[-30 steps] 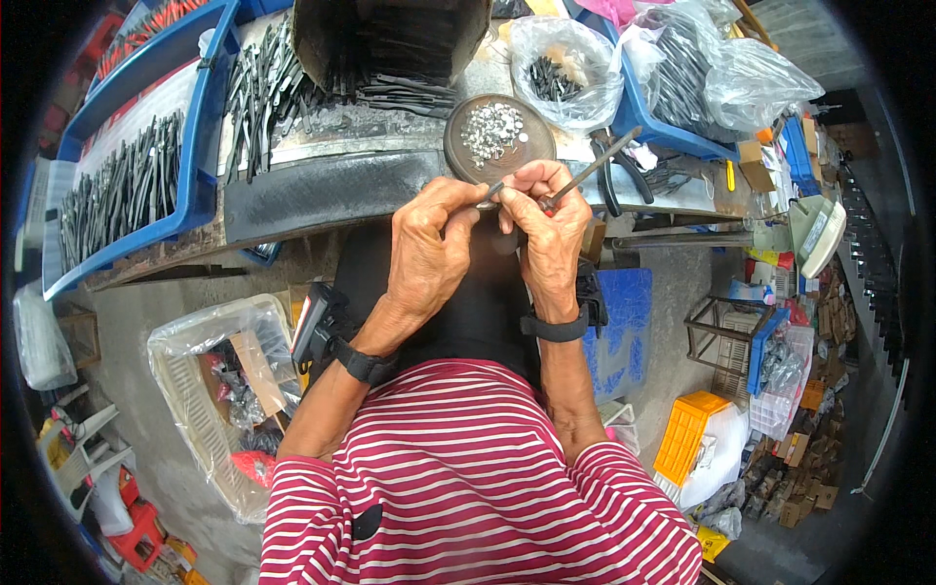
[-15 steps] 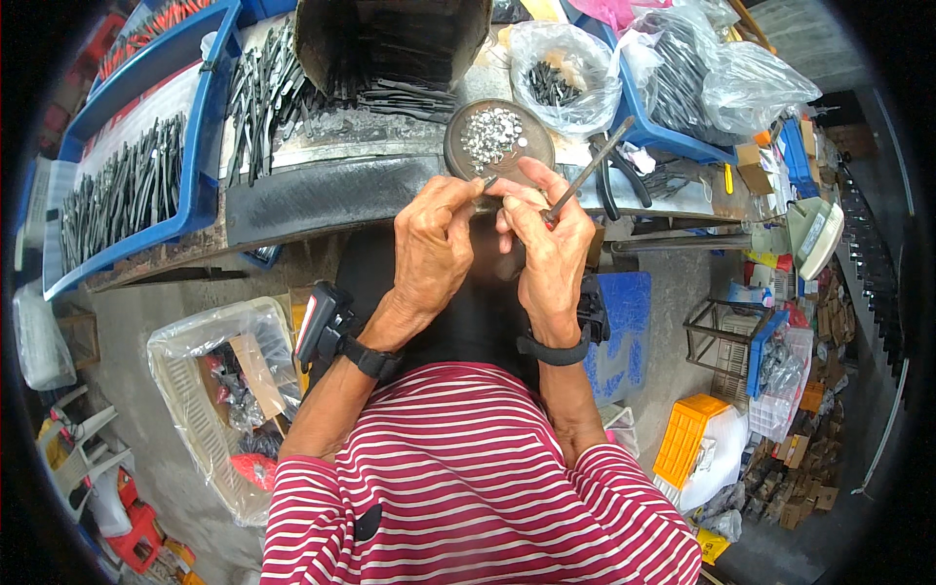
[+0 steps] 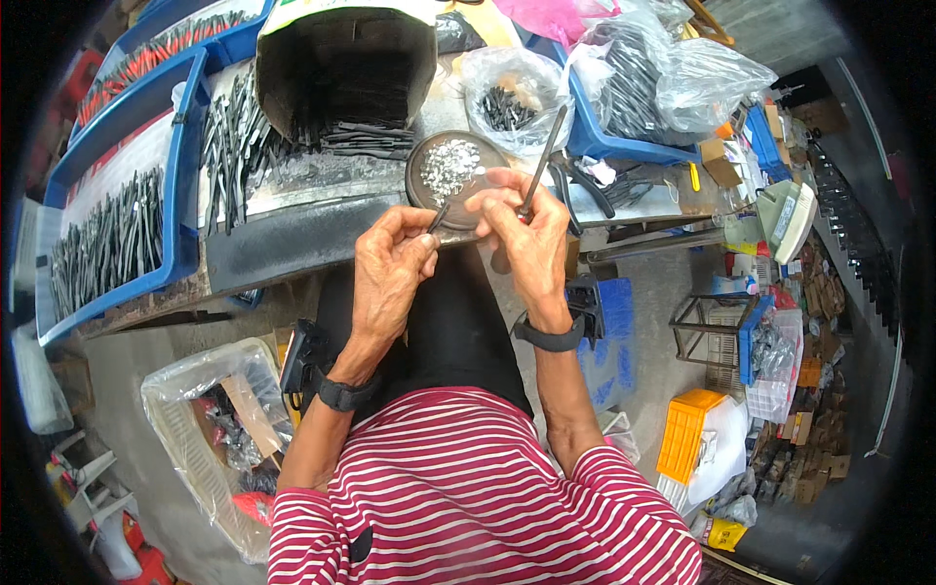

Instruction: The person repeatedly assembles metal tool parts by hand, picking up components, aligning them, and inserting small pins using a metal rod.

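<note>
Our left hand (image 3: 390, 268) pinches a small dark metal piece (image 3: 438, 216) at the rim of the round dish of silvery bits (image 3: 450, 168); our right hand (image 3: 525, 234) grips a thin metal rod (image 3: 542, 161) angled upward.

2 hands: left hand (image 3: 390, 268), right hand (image 3: 526, 229). 2 black wristbands (image 3: 343, 394). 1 round dish (image 3: 429, 190) of small silver parts. 2 blue trays (image 3: 180, 210) of dark metal pieces. 1 yellow crate (image 3: 687, 434).
</note>
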`<state>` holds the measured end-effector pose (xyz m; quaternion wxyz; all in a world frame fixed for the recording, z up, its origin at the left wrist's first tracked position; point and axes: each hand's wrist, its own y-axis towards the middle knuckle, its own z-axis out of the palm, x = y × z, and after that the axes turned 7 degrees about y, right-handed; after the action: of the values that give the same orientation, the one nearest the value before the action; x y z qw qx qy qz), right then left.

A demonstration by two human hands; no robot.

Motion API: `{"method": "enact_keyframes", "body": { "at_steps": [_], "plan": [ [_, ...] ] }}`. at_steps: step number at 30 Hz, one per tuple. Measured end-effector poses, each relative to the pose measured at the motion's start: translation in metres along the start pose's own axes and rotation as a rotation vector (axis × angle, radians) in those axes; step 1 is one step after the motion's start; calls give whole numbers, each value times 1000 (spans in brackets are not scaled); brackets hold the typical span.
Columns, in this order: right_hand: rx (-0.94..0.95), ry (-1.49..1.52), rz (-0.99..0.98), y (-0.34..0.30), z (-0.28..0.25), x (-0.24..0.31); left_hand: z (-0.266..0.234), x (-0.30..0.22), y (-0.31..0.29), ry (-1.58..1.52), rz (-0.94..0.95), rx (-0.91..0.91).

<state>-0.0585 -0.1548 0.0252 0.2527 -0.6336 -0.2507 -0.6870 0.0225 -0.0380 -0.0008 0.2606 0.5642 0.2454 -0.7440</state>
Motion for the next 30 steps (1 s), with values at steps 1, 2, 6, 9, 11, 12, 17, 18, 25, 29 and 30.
{"method": "enact_keyframes", "body": {
  "at_steps": [1, 2, 6, 9, 11, 12, 17, 18, 25, 29, 30],
  "plan": [
    [-25, -50, -19, 5, -1, 5, -1, 0, 0, -18, -12, -13],
    [-47, -79, -26, 11, -4, 3, -2, 2, 0, -1, -11, 1],
    [-86, -236, -118, 45, -14, -1, -4, 4, 1, 14, -10, 9],
    [-126, -410, -249, 79, -26, -20, -4, 5, 1, -12, -9, 8],
    [-188, -559, -302, 91, -25, -21, -5, 4, 1, -7, -21, -4],
    [-184, -559, -302, 95, -24, -20, -5, 4, 1, -8, -20, -8],
    [-263, -786, -395, 114, -23, -22, -6, 4, 0, 2, -25, -21],
    [-264, -827, -399, 117, -22, -21, -7, 4, 0, 1, -25, -23],
    [-234, -1037, -519, 141, -18, -33, -6, 1, 0, 36, -10, -47],
    [-135, -1134, -482, 147, -17, -33, -8, 3, 0, 26, -17, -41],
    [-134, -1134, -481, 149, -17, -34, -8, 4, 0, 26, -18, -43]
  ]
}}
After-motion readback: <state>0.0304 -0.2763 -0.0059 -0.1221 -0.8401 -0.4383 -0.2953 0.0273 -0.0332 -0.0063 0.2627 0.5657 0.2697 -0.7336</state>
